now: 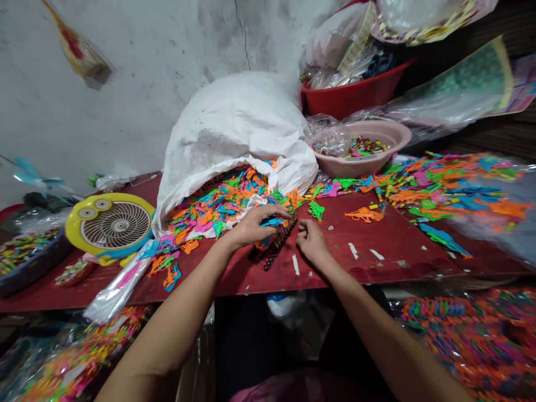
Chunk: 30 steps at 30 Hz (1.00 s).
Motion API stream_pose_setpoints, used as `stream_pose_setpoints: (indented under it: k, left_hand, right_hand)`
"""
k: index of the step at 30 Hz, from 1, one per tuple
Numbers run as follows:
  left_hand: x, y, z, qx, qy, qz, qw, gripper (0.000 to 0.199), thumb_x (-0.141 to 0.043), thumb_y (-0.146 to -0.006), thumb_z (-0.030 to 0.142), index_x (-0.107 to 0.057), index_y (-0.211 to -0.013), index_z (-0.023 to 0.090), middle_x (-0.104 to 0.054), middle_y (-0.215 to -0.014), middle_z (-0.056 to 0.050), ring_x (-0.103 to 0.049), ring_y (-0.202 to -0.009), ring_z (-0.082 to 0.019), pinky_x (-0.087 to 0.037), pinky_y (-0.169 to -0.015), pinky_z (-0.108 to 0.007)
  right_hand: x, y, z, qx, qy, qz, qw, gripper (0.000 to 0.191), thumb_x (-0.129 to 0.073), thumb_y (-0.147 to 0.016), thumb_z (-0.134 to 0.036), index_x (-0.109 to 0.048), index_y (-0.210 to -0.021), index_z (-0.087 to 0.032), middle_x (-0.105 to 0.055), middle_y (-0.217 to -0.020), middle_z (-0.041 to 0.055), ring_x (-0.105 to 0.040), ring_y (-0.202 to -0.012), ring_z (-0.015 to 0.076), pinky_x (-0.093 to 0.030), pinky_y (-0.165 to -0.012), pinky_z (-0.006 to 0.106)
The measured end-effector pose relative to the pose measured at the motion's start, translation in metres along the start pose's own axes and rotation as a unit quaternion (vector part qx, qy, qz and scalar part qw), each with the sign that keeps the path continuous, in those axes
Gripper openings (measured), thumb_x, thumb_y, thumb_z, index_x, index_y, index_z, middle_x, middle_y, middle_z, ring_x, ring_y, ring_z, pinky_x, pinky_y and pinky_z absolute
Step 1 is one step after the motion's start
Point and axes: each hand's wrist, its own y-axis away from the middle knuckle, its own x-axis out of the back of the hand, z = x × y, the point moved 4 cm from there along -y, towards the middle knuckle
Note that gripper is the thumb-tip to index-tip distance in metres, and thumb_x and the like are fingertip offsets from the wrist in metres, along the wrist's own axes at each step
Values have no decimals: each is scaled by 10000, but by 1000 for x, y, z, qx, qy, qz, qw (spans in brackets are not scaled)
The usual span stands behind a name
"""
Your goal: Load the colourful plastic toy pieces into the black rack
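My left hand [260,224] curls over a dark wire rack [268,259] on the red table, its fingers around a blue plastic piece [273,221]. Orange and blue pieces show beneath that hand. My right hand [309,237] is closed at the right side of the rack, fingertips pressed together; what they hold, if anything, is too small to make out. Behind my left hand, a white sack [238,120] spills small colourful plastic toy pieces [221,204]. A green piece [316,210] and an orange piece [363,214] lie on the table beyond my right hand.
A yellow and blue fan [113,226] stands at the left beside a dark basin [31,262]. At the back right are a pink basin [364,159] and a red basin [352,95]. Toy pieces [452,190] spread across the right side. White scraps lie near the front edge.
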Motion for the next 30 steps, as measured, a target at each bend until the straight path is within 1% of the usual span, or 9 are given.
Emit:
stream_pose_setpoints:
  k: [5, 8, 10, 12, 14, 17, 19, 23, 30]
  left_hand:
    - [15, 8, 12, 33, -2, 19, 999, 303, -600, -791, 189, -722, -1067, 218, -705, -1194, -62, -639, -1151, -241, -464, -1047, -412]
    - [23, 26, 30, 25, -56, 183, 981, 246, -565, -883, 252, -718, -1072, 216, -719, -1124, -65, -654, -1090, -216, -492, -995, -375]
    - [15, 50, 40, 38, -74, 337, 938, 234, -566, -913, 292, -706, -1081, 209, -717, -1068, -65, -661, -1012, -194, -511, -936, -340]
    - [-11, 80, 35, 101, -31, 456, 884, 228, -588, -914, 339, -694, -1059, 198, -702, -944, -44, -659, -854, -150, -530, -817, -277]
    - [-50, 105, 17, 197, 55, 523, 827, 245, -647, -876, 383, -665, -1009, 179, -661, -845, -17, -627, -753, -117, -520, -724, -229]
    - [-98, 121, -13, 271, 118, 540, 788, 326, -750, -775, 411, -604, -935, 167, -599, -773, 16, -578, -676, -97, -494, -648, -205]
    - [-108, 120, -26, 270, 82, 547, 788, 394, -790, -727, 400, -597, -987, 178, -599, -839, 9, -568, -697, -100, -492, -676, -222]
    - [-94, 113, -36, 292, -18, 549, 783, 344, -786, -728, 373, -602, -951, 187, -579, -834, 16, -545, -684, -111, -464, -684, -245]
    - [-75, 110, -43, 345, -28, 563, 750, 308, -773, -736, 402, -571, -838, 193, -565, -724, 47, -531, -650, -115, -428, -661, -233]
  right_hand:
    - [-6, -36, 5, 41, -38, -12, 998, 637, -608, -594, -156, -550, -1225, -214, -617, -1178, 81, -594, -1039, 243, -481, -943, 429]
    - [-14, -42, 6, 58, -67, -33, 996, 626, -615, -612, -176, -558, -1233, -225, -643, -1144, 59, -587, -1041, 239, -465, -953, 418]
    - [-15, -42, 10, 50, -62, -31, 996, 568, -609, -624, -198, -577, -1190, -228, -651, -1090, 48, -588, -991, 226, -476, -905, 391]
    - [-14, -41, 12, 39, -48, -28, 998, 496, -608, -620, -221, -598, -1116, -222, -646, -1005, 36, -581, -906, 215, -481, -839, 368]
    - [-12, -40, 12, 22, -28, -35, 999, 417, -613, -613, -249, -605, -1028, -211, -627, -910, 21, -557, -806, 201, -472, -763, 343]
    - [-11, -35, 8, 2, 7, -62, 998, 341, -621, -617, -285, -595, -947, -200, -609, -840, 8, -527, -735, 185, -449, -691, 314]
    - [-12, -31, 3, 13, 5, -87, 996, 369, -620, -633, -289, -601, -988, -194, -633, -888, 17, -547, -766, 188, -455, -715, 314]
    - [-15, -21, -5, 53, -42, -115, 991, 494, -644, -667, -285, -598, -1148, -182, -676, -1020, 40, -602, -886, 203, -473, -842, 339]
    - [-15, -12, -10, 84, -66, -152, 983, 397, -671, -729, -302, -641, -1103, -173, -707, -1035, 51, -634, -928, 214, -496, -872, 351]
